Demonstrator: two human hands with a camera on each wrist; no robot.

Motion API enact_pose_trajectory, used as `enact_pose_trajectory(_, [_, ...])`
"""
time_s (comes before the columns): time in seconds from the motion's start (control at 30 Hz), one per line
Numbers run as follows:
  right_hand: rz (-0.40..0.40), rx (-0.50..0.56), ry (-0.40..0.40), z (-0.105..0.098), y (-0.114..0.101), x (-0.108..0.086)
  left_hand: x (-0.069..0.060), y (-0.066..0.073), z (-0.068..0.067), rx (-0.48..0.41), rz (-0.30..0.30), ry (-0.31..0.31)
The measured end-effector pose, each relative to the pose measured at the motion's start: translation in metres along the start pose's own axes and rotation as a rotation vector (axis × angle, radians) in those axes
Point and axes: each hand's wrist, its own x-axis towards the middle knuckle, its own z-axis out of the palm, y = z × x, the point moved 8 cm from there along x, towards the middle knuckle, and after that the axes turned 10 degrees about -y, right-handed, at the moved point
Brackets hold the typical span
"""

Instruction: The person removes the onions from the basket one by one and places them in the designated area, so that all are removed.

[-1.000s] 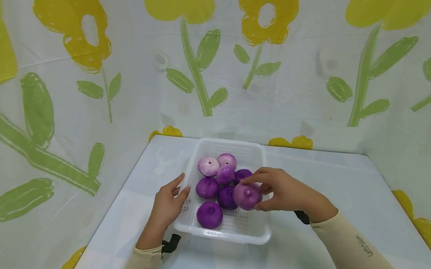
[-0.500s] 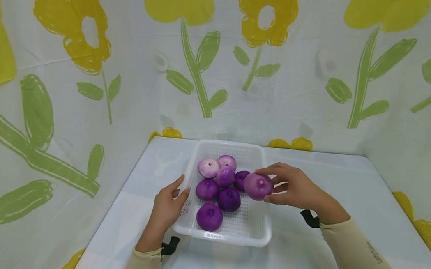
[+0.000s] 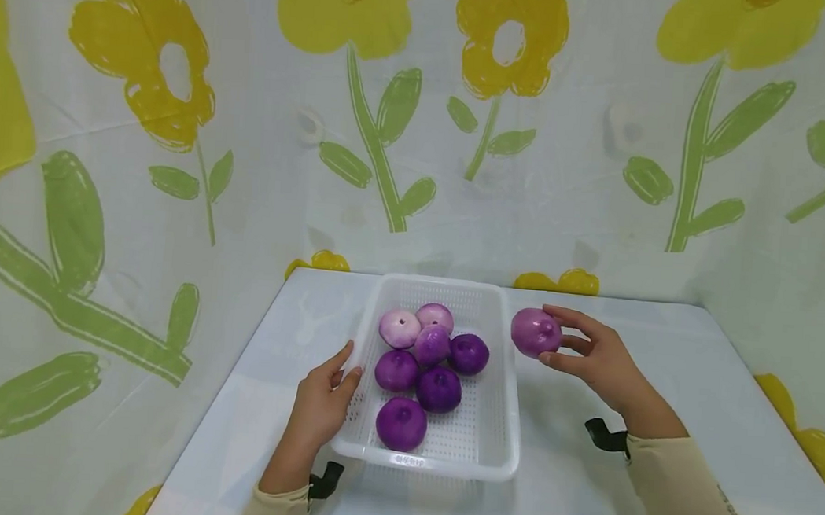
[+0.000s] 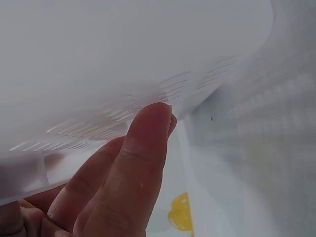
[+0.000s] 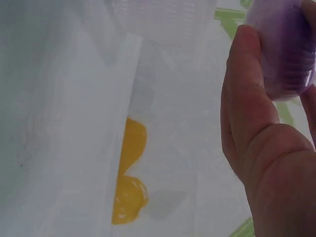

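Observation:
A white plastic basket (image 3: 468, 446) with slotted walls stands on the table, with several purple onions inside, such as a dark one (image 3: 401, 424) near the front and a pale one (image 3: 399, 329) at the back left. My left hand (image 3: 320, 409) rests along the basket's left side, its fairly straight fingers (image 4: 143, 148) touching the outer wall. To the right of the basket, my right hand (image 3: 601, 362) grips a lighter purple onion (image 3: 536, 333) between thumb and fingertips, above the table. Part of this onion (image 5: 284, 54) is cut off at the right wrist view's edge.
The pale table (image 3: 661, 367) ends at a back edge against a white cloth wall (image 3: 567, 157) printed with yellow flowers. The same cloth closes off both sides. A black strap (image 3: 606, 435) hangs at the right wrist, another (image 3: 326, 481) at the left.
My right hand has lifted the lighter onion out of the basket and carried it to the right, past the rim. The left hand has stayed at the basket's side.

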Motion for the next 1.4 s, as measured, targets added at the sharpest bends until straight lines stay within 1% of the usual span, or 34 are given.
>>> enact_pose_trajectory(0.13, [0.058, 0.036, 0.076, -0.006, 0.018, 0.0, -0.002, 0.0, 0.0, 0.003, -0.004, -0.003])
enact_pose_trajectory(0.27, [0.101, 0.068, 0.122, -0.009, 0.035, 0.0, -0.003, 0.002, 0.0, 0.001, 0.009, -0.002])
enact_pose_trajectory(0.43, [0.131, 0.1, 0.15, -0.009, 0.054, 0.002, -0.002, 0.004, 0.0, -0.004, 0.024, -0.003])
enact_pose_trajectory(0.63, [0.132, 0.148, 0.176, -0.004, 0.071, 0.008, -0.002, 0.002, -0.002, 0.001, 0.001, 0.005])
enact_pose_trajectory(0.67, [0.134, 0.153, 0.18, -0.002, 0.073, 0.01, -0.002, 0.003, -0.002, 0.0, 0.009, 0.005])
enact_pose_trajectory(0.87, [0.169, 0.135, 0.17, 0.007, 0.086, 0.018, -0.001, 0.003, 0.0, -0.025, 0.011, -0.006])
enact_pose_trajectory(0.9, [0.168, 0.13, 0.163, 0.009, 0.087, 0.019, -0.001, 0.002, -0.001, -0.018, 0.002, -0.001])
enact_pose_trajectory(1.03, [0.186, 0.116, 0.153, 0.014, 0.091, 0.021, 0.0, -0.002, -0.002, 0.012, -0.005, 0.009])
enact_pose_trajectory(1.1, [0.193, 0.112, 0.152, 0.015, 0.093, 0.02, 0.0, -0.004, -0.002, 0.018, -0.005, 0.012])
enact_pose_trajectory(1.23, [0.206, 0.095, 0.152, 0.014, 0.095, 0.019, 0.001, -0.004, -0.002, -0.002, 0.003, 0.007])
enact_pose_trajectory(1.4, [0.212, 0.094, 0.142, 0.012, 0.098, 0.021, 0.002, -0.004, -0.002, 0.007, -0.002, 0.015])
